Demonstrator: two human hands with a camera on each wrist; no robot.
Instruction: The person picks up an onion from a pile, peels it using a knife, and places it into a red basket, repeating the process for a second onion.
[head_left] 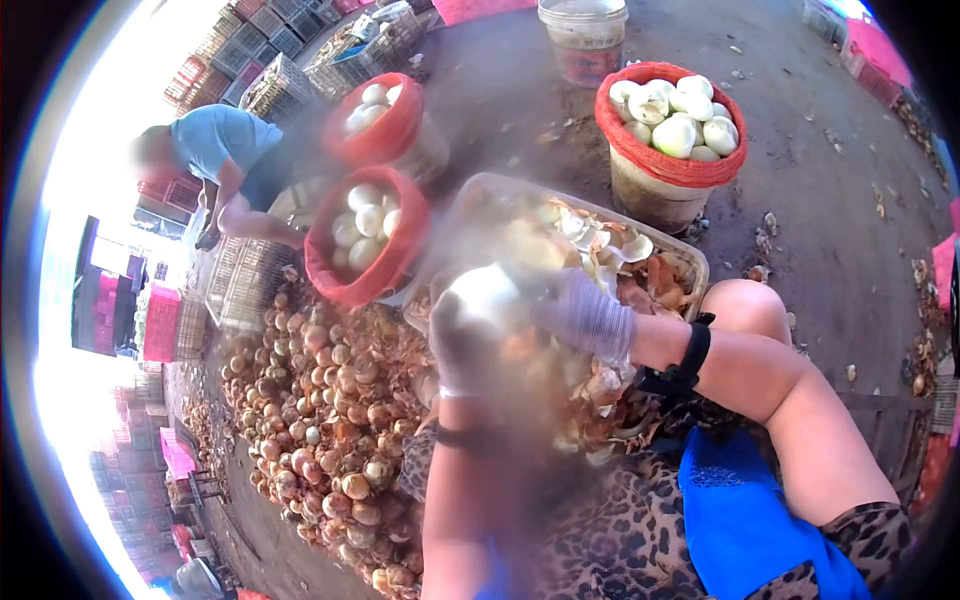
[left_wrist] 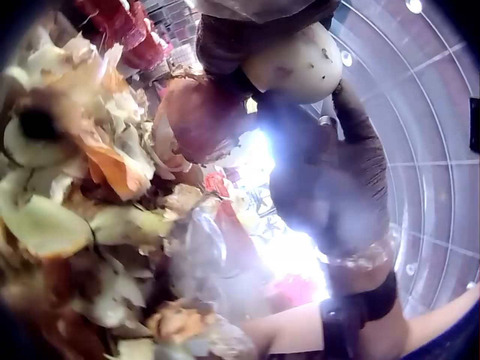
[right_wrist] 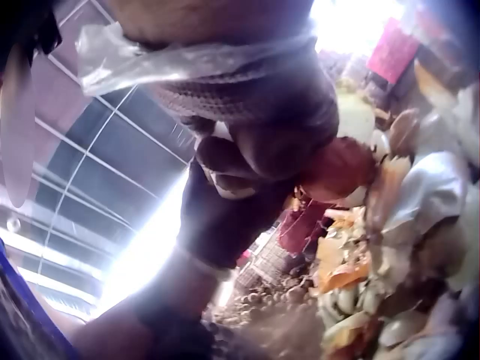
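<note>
A mostly white, peeled onion (head_left: 487,297) sits in my gloved left hand (head_left: 462,345), fingers curled round its side. In the left wrist view the same onion (left_wrist: 300,69) shows a few dark specks. My right hand (head_left: 588,312), also gloved, is up against the onion with bent fingers. A reddish-brown piece of onion skin (left_wrist: 206,120) hangs from the right hand's fingers in the left wrist view. Both hands are over a clear plastic bin (head_left: 700,262) heaped with onion peelings (head_left: 655,275). Haze blurs the fingertips in the head view.
Unpeeled onions (head_left: 330,420) pile on the ground at the left. Red-lined buckets of peeled onions stand ahead: one bucket (head_left: 672,175) at right, another bucket (head_left: 368,280) at left, a third bucket (head_left: 425,145) behind. A bent-over person (head_left: 225,160) is by crates (head_left: 245,280).
</note>
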